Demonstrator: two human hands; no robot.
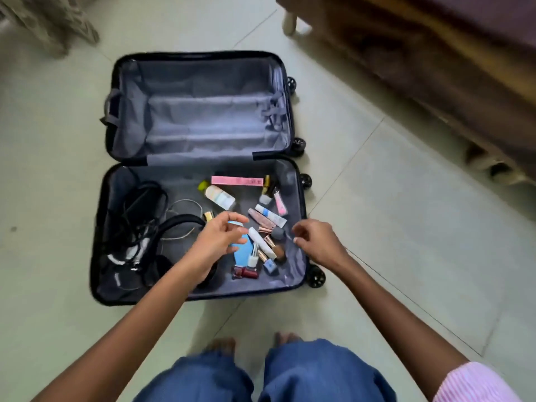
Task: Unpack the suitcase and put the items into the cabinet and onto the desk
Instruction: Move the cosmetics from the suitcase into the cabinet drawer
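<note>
A dark suitcase (301,198) lies open flat on the tiled floor in front of me. Its far half shows only grey lining. The near half holds black cables (136,227), a pink box (236,180), a white bottle (219,196) and several small cosmetics (266,227). My left hand (217,239) hovers over a blue item (242,253) in the near half, fingers apart, holding nothing. My right hand (317,240) hangs over the suitcase's right rim, fingers loosely curled, with nothing seen in it.
A wooden bed frame (420,82) with a pale leg (289,23) runs along the upper right. Patterned fabric (58,21) hangs at the top left. My bare feet (252,342) and blue trouser legs are at the bottom edge.
</note>
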